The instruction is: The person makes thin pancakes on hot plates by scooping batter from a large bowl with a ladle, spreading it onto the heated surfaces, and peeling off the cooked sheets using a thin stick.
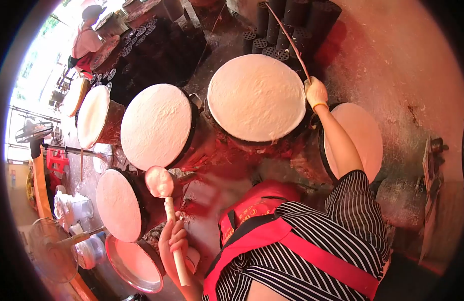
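My left hand (175, 236) is wrapped round the pale handle of a ladle (159, 181), whose round head carries whitish batter. The ladle head is just below a round griddle (156, 125) covered with a pale layer. My right hand (316, 92), in a light glove, grips a long thin stick (288, 38) that points up and to the left. This hand is at the right edge of a large griddle (257, 98), also coated with a pale layer. Under my right forearm lies another pale round griddle (353, 140).
More coated griddles (118, 205) stand at the left, with a wide basin (134, 266) below them. Black perforated cylinders (294, 15) stand at the top. A person (86, 42) works at the upper left. Fans (34, 133) and a red stool (57, 159) are at the left.
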The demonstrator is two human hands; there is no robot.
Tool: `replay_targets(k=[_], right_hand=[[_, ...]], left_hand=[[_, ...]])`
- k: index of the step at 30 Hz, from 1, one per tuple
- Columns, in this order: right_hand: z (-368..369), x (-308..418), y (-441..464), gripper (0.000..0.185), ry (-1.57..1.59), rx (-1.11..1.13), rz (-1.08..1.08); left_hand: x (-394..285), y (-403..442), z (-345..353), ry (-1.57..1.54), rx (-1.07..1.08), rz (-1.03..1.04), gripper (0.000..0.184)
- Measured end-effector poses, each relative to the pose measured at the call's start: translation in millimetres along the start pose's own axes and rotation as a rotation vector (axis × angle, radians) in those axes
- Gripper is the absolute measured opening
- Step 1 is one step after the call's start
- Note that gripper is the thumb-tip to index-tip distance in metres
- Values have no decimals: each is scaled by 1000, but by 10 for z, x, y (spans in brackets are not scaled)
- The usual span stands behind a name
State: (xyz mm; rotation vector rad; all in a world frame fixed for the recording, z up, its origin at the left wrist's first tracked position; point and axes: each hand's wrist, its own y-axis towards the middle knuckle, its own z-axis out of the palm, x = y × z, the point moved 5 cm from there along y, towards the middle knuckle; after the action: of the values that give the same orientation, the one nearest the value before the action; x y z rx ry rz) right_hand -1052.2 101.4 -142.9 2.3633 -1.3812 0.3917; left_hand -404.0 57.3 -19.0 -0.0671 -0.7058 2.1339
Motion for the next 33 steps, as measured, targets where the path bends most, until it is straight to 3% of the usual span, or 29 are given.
replay_targets(k=[3,8,12,15,20,25,29,33], right_hand=[[206,-113,333,30,-49,35,32],[470,-34,492,29,3,68,143],[419,-41,584,44,190,31,87],[530,-38,604,51,280,210,83],[386,118,510,40,494,83,62],[259,201,407,43,332,-5,111],[465,81,358,42,180,105,111],[-141,732,-6,39,90,-119,5]], left_hand=[[161,233,-14,-117,-2,-32,37],[157,430,50,-61,-96,7,31],[103,538,111,-14,-58,68,30],[72,565,173,-33,-61,84,30],[23,534,203,-61,-45,68,35],[-59,502,144,-74,-60,87,34],[-141,481,94,-55,-118,113,27],[-254,399,42,-42,-114,121,28]])
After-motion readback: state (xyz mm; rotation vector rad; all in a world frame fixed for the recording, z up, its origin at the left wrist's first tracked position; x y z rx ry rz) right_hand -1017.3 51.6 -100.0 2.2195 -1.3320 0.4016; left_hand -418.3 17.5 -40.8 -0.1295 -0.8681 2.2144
